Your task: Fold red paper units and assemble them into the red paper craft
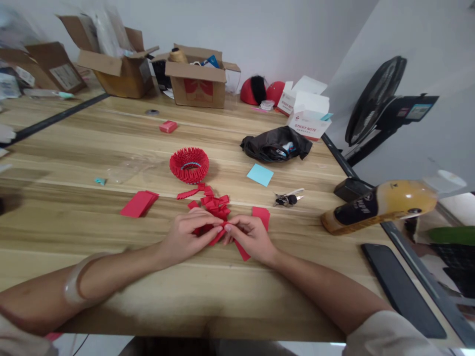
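My left hand (pixel 193 232) and my right hand (pixel 250 237) meet over the wooden table, thumbs and fingertips pinching a small piece of red paper (pixel 223 225) between them. Folded red paper pieces (pixel 216 203) lie in a loose heap just beyond the fingertips. Red paper strips (pixel 242 251) stick out under my right hand, near more red paper (pixel 261 215). A round red bowl of folded paper (pixel 190 165) with a light blue ring inside stands behind the heap. To the left lies a stack of red paper sheets (pixel 139 204).
Around the work lie a blue sticky note (pixel 260 175), keys (pixel 285 199), a black bag (pixel 276 144) and a red block (pixel 168 126). A yellow bottle (pixel 382 205) and phone (pixel 403 289) are at right; cardboard boxes (pixel 198 86) and a fan (pixel 376 101) stand farther back.
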`<state>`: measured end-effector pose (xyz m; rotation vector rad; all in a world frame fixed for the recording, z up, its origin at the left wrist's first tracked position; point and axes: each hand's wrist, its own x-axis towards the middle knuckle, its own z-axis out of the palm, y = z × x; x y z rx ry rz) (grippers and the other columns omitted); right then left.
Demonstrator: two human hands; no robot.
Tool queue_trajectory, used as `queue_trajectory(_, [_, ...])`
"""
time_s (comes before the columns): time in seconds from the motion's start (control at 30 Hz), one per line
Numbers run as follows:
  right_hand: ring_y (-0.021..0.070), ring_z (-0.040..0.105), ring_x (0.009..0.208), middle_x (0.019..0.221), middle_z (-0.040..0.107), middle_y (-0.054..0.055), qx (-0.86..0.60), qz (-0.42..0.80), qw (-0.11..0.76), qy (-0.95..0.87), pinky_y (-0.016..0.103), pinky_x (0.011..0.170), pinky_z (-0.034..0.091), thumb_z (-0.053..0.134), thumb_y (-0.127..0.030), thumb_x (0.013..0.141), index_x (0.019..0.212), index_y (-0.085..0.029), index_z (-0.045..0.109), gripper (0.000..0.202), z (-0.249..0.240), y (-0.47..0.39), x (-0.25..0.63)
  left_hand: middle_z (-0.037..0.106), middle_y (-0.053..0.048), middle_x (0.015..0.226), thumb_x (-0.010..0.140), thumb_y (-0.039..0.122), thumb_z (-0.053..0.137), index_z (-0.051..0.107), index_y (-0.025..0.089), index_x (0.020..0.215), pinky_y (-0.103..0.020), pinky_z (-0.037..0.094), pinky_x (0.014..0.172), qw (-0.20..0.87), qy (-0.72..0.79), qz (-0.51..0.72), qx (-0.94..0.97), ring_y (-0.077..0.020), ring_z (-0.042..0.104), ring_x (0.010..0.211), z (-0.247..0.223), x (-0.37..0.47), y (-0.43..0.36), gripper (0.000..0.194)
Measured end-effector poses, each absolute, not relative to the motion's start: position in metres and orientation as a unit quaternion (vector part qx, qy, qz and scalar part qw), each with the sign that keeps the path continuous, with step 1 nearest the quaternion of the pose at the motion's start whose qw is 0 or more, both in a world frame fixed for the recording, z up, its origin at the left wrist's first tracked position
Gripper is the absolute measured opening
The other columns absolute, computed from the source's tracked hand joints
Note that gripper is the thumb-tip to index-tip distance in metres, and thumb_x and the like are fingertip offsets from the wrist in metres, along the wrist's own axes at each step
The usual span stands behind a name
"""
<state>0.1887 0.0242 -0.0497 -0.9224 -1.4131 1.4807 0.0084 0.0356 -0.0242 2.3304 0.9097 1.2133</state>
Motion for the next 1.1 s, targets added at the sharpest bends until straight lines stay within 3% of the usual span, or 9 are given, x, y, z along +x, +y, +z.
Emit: queue_trajectory(1.1, [0.0103, 0.059, 0.049, 0.055, 0.062, 0.0, -0.376, 0.577, 0.433, -0.582, 0.023, 0.053, 0.047, 0.058, -0.042, 0.082, 0.073, -0.015, 0.062, 0.029, -0.0498, 0.0246, 0.1897, 0.074, -0.004, 0.078, 0.077, 0.015, 0.066, 0.07, 0.016, 0.086, -0.027, 0.054, 0.066, 0.18, 0.301, 0.444, 0.825, -0.0156, 0.066, 0.071, -0.0266, 0.0073, 0.0385, 0.01])
